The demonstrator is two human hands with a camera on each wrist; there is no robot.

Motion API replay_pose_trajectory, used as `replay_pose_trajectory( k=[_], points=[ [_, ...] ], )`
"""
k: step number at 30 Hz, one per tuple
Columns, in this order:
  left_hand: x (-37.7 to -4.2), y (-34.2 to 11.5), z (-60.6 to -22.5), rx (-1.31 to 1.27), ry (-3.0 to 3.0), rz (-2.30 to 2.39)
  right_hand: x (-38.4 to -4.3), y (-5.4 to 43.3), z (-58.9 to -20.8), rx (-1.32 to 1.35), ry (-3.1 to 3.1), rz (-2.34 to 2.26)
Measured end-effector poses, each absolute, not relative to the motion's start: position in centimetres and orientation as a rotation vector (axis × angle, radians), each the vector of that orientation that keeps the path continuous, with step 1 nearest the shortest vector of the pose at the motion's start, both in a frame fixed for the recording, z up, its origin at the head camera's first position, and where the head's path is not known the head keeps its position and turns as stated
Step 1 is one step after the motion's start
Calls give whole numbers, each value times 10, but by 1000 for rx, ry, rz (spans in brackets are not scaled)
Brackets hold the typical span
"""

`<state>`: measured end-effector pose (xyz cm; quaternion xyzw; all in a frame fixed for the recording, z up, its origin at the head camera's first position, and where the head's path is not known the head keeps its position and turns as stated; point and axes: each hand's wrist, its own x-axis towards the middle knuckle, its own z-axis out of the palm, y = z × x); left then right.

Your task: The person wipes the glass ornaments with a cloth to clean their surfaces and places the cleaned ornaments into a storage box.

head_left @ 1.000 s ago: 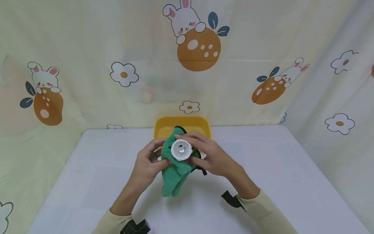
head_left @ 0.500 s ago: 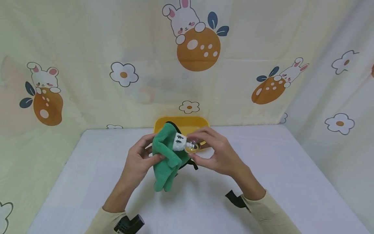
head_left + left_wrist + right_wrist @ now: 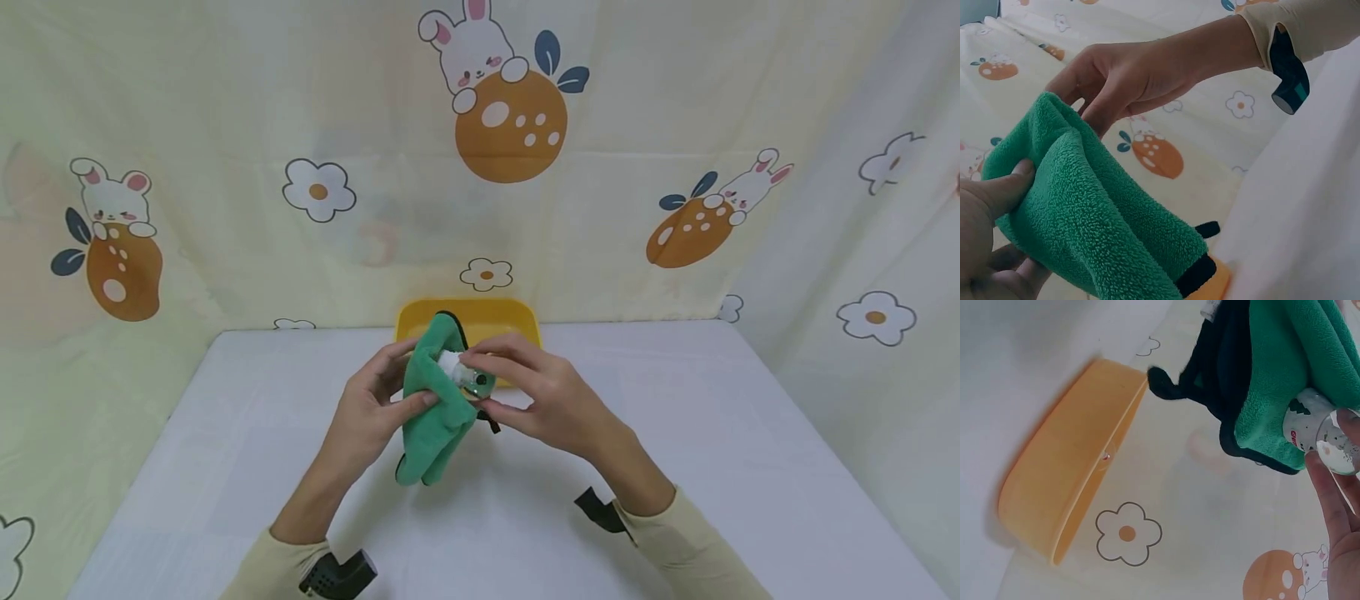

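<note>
My left hand [image 3: 375, 400] grips a green towel [image 3: 429, 429] with dark edging, thumb pressed on its near face. Nestled against the cloth is a small snow globe [image 3: 478, 382], its white base partly wrapped by the towel. The fingers and thumb of my right hand [image 3: 555, 400] pinch its clear glass ball. In the right wrist view, dark tree shapes and red lettering mark the white base [image 3: 1300, 419]. From the left wrist, the towel [image 3: 1079, 200] hides the globe, while the right hand [image 3: 1129, 78] reaches behind the cloth.
A yellow plastic bin [image 3: 416, 312] stands at the table's back edge, just behind the hands; the right wrist view shows its long side wall [image 3: 1060, 469]. Behind the white table [image 3: 637, 400] hangs a curtain [image 3: 247, 250] printed with rabbits and flowers. The towel's loose end hangs over the table.
The snow globe has turned from showing its hollow underside to lying sideways, then with its glass ball toward the head camera. The right fingers have shifted onto the ball; the towel stays in the left hand.
</note>
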<state>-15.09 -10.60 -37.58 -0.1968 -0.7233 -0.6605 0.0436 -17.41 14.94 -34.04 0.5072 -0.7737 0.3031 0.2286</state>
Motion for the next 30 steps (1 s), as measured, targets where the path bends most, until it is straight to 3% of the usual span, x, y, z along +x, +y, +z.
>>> replay_pose_trajectory(
  k=[13, 30],
  points=[
    [-151, -103, -378, -596, -2184, -1965, -176, 143, -341, 1314, -2106, 590],
    [-147, -100, -378, -646, -2114, -1865, -171, 134, -342, 1051, -2293, 1129]
  ],
)
